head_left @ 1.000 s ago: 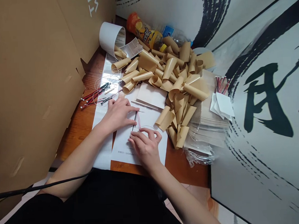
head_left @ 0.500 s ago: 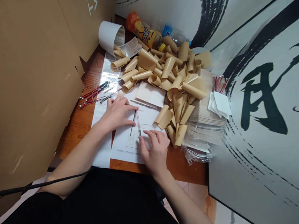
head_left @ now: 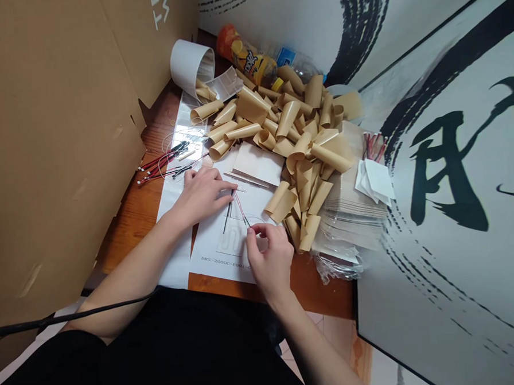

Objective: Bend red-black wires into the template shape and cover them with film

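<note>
A thin red and black wire cable (head_left: 240, 206) lies across a printed sheet (head_left: 215, 253) bearing line drawings and a part number. At its upper end, by a small white connector (head_left: 241, 190), my left hand (head_left: 201, 194) rests with the index fingertip down on the wires, thumb and index apart. The fingers of my right hand (head_left: 271, 252) are closed in a pinch on the black tip of a red wire, at the lower right of the drawing. A second, darker strand (head_left: 227, 218) runs down the sheet to the left.
More red and black cables (head_left: 163, 163) lie to the left. Behind are curled brown paper pieces (head_left: 252, 103), folded white cards (head_left: 258, 164) and a label roll (head_left: 190, 61). Bagged sheets (head_left: 355, 210) stand at right; a cardboard wall (head_left: 56, 140) rises at left.
My right hand has closed from spread fingers into a pinch on the wire's end and drawn it slightly right. My left hand stays in place, its thumb a little nearer the index finger.
</note>
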The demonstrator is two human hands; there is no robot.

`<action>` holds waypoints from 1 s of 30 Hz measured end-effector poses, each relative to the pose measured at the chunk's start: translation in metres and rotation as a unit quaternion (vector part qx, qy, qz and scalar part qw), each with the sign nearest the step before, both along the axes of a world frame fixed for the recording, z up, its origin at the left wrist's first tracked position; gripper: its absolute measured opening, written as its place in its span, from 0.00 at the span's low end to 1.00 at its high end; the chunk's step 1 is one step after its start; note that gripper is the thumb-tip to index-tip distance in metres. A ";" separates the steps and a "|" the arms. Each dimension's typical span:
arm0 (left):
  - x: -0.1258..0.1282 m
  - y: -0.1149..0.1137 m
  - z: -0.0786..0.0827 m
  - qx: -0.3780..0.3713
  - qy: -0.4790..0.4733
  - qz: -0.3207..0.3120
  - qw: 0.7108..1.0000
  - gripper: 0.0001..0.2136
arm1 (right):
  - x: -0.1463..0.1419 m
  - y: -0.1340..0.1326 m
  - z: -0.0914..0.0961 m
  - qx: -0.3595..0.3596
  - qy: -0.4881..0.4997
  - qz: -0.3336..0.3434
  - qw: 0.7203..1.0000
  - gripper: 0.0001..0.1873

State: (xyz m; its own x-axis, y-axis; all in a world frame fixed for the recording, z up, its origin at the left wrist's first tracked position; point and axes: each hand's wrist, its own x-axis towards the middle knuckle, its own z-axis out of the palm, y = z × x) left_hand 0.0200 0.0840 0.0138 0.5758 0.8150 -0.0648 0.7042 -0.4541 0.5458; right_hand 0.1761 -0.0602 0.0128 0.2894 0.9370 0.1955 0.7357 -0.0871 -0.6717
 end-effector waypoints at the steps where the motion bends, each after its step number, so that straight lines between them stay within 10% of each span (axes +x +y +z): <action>1: 0.001 0.000 0.000 0.003 0.000 0.004 1.000 0.13 | 0.001 0.000 0.003 -0.019 0.035 -0.014 0.999 0.08; 10: 0.009 -0.004 -0.001 0.017 -0.002 0.039 0.999 0.18 | 0.011 0.008 0.018 -0.144 0.293 -0.064 0.943 0.16; 30: 0.008 -0.008 0.001 0.037 -0.011 0.029 0.999 0.15 | 0.026 0.018 0.018 -0.175 0.319 -0.027 0.931 0.16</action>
State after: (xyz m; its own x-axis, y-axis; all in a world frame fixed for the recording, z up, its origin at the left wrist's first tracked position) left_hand 0.0283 0.0757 0.0145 0.5287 0.8488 0.0086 0.7184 -0.4528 0.5281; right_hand 0.2022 -0.0426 0.0307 0.2913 0.8918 -0.3462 0.1856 -0.4077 -0.8940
